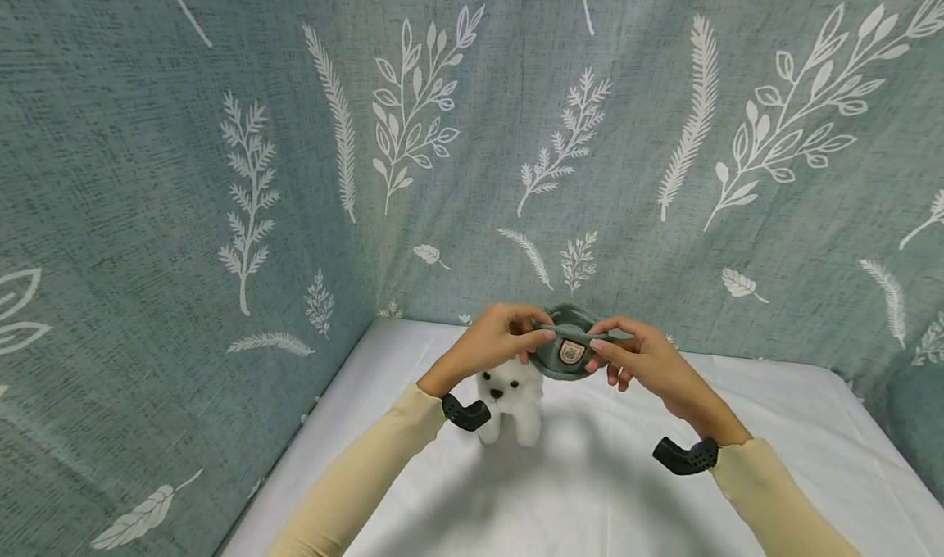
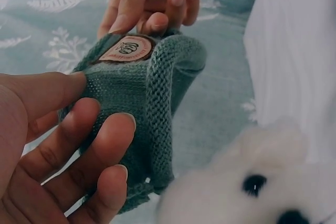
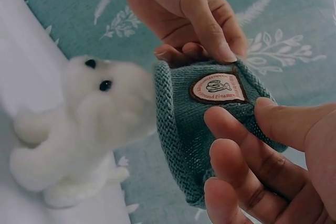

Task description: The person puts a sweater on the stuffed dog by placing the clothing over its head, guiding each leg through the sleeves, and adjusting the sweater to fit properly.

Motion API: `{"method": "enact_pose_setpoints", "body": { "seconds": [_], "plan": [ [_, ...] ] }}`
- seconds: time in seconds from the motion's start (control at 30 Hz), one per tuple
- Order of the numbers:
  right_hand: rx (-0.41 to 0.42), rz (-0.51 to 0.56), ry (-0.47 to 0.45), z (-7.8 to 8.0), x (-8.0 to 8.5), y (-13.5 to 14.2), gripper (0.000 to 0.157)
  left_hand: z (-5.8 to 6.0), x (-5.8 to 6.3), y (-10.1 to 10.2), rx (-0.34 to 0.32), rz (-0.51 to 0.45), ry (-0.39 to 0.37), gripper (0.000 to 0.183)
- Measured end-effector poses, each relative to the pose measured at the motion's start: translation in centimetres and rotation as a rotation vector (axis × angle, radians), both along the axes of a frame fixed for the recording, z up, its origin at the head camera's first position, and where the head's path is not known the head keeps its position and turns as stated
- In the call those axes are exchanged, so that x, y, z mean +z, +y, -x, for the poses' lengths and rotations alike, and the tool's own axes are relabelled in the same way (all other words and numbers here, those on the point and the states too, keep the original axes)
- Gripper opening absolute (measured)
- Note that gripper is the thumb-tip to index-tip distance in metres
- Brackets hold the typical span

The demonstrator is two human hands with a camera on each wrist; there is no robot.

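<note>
Both of your hands grip one small teal knit garment, holding it up in the air between them. Your left hand (image 1: 497,340) pinches its upper edge on one side, thumb in front; your right hand (image 1: 652,362) pinches the same edge on the other side. In the wrist views your other fingers are loosely bent along the knit. The garment (image 1: 547,360) shows a thick rolled rim, and its pink badge (image 1: 572,352), dark-bordered with a small printed figure, faces you.

Just beside your left hand, a white plush dog (image 1: 525,405) stands upright on the white cloth (image 1: 796,418), its dark eyes and nose turned your way and the top of its head partly hidden behind your hand. You have the garment close to the dog's head; whether they touch, you cannot tell.

You wear cream sleeves (image 1: 369,483) and a black curved device (image 1: 466,412) at each wrist. Grey-green fabric (image 1: 479,237) printed with white leaves and sprigs hangs behind the cloth and to its left. Soft shadows fall across the cloth below your hands.
</note>
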State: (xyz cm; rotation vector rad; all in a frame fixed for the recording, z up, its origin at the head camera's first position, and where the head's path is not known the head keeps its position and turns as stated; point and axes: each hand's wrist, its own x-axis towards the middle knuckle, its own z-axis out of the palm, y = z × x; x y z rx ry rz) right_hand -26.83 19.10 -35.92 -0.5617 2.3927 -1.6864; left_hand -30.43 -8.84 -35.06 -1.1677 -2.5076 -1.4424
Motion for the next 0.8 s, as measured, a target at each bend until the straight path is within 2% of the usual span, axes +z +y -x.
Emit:
{"method": "enact_pose_setpoints", "body": {
  "seconds": [0.2,0.37,0.8],
  "plan": [
    [0.019,0.006,0.000,0.3,-0.1,-1.0,0.039,-0.1,0.3,-1.1,0.011,0.014,-0.002,0.025],
    [0.041,0.028,0.008,0.6,-0.3,-2.0,0.033,-0.1,0.6,-2.1,0.036,0.030,0.010,0.025],
    [0.067,0.055,0.013,1.0,0.0,-4.4,0.031,-0.3,1.4,-4.4,0.054,0.014,0.020,0.021]
  ]
}}
